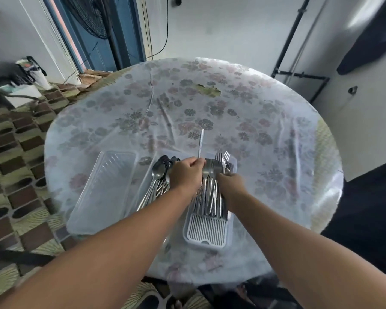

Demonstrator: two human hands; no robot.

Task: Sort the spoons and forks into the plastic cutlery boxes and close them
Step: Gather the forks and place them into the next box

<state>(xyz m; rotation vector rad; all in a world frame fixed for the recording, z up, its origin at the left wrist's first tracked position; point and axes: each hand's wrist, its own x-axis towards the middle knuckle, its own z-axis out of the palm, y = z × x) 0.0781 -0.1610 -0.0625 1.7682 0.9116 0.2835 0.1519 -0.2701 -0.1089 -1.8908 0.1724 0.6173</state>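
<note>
Between your two hands sits the fork tray [207,228], forks [210,197] piled under your knuckles. Your left hand [186,172] pinches one utensil [201,142] by its lower end, handle pointing away beyond the fingertips; your right hand [231,180] curls onto the fork heads, though I cannot tell whether it grips them. Spoons [158,177] lie just left of your left fingers, a clear lid [103,192] further left. Check which type you hold, then lay it parallel with its kind.

Round table [265,134] bears lid [103,192], tray [207,233], spoons [158,175].
</note>
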